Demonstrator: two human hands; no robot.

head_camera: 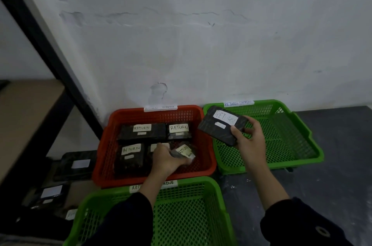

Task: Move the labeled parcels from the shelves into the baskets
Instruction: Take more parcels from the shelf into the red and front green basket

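A red basket (112, 141) on the floor holds several black parcels with white "RETURN" labels (142, 131). My left hand (166, 160) reaches into it and grips a small black parcel (185, 152) at the basket's front right. My right hand (248, 139) holds another black "RETURN" parcel (220, 125) in the air, tilted, over the left edge of the far green basket (298, 141), which looks empty. A second green basket (191, 215) lies nearest me, under my left forearm.
A black-framed shelf (40, 30) stands at left, its post slanting across the view. More black parcels with white labels (77, 165) lie on its low levels at the left. A white wall is behind the baskets; dark floor (332, 185) at right.
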